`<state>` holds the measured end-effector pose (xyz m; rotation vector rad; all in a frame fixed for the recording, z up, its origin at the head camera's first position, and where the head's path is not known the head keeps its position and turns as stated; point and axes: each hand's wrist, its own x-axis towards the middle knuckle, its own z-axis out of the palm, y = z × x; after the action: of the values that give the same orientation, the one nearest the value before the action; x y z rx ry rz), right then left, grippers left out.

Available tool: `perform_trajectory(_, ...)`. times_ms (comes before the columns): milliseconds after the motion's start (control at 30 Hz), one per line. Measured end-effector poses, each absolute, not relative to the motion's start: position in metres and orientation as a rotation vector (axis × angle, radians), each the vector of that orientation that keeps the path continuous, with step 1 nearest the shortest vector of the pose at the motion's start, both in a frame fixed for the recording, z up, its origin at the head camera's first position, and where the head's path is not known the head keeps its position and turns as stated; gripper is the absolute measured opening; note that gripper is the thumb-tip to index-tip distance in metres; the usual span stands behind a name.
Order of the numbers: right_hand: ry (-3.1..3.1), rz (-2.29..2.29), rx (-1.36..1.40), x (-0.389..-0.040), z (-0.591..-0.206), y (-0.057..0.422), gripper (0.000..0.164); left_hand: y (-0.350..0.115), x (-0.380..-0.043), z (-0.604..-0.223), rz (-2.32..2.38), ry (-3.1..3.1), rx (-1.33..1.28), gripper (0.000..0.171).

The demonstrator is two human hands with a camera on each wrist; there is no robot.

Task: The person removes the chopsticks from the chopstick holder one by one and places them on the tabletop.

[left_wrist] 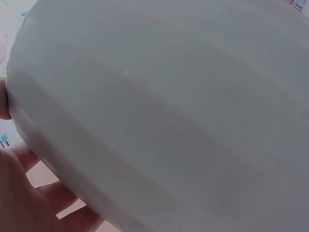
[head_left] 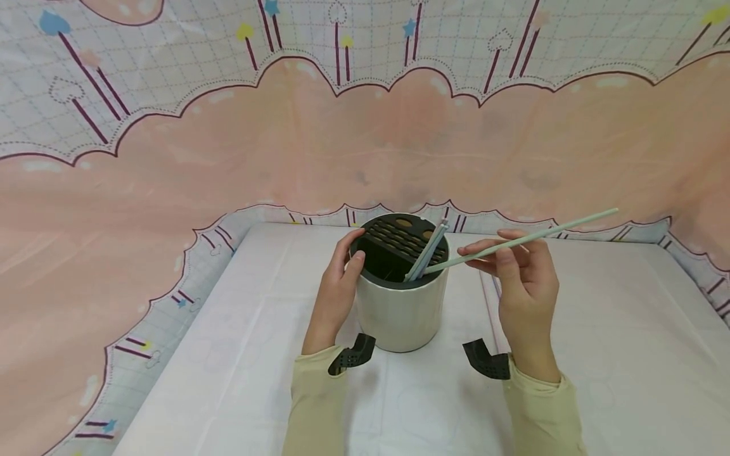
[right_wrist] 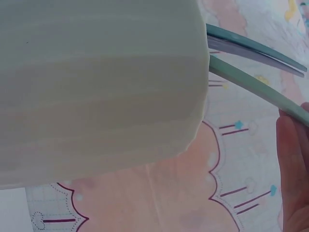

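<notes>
A cream, faceted utensil holder [head_left: 402, 320] with a dark slotted top [head_left: 393, 237] stands on the table. My left hand [head_left: 333, 297] grips its left side, thumb at the rim and fingers round the wall; part of that grip shows at the lower left of the left wrist view. Between thumb and fingers, my right hand [head_left: 530, 291] pinches a pale green chopstick [head_left: 570, 225]. The chopstick slants, its lower end inside the front of the holder's rim. Bluish-grey chopsticks [head_left: 430, 248] lean in the same opening, close beside it.
Thin pink and purple sticks [head_left: 489, 304] lie on the white-covered table [head_left: 239, 354], partly hidden by my right hand. A patterned peach-and-white cloth [head_left: 365, 145] rises behind the table and along its sides. Black straps [head_left: 353, 354] sit at both wrists.
</notes>
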<state>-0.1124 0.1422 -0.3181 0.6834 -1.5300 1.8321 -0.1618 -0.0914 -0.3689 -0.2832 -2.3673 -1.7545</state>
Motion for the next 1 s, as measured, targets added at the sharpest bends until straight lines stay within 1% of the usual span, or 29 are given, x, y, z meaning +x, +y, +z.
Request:
perform_trajectory(500,-1.028,2.100,0.563,-0.124,-0.324,0.158,0.021,-0.091,-0.160,-0.371,-1.754,-2.381,-0.267,0.039)
perform_trajectory(733,-0.937,2.134,0.551,-0.123,-0.320,0.167,0.024,-0.092,-0.162,-0.371,-1.758,-2.377,-0.278,0.039)
perform_trajectory(1000,-0.902,2.145,0.500,-0.126,-0.322,0.181,0.023,-0.091,-0.161,-0.368,-1.745,-2.378,-0.270,0.039)
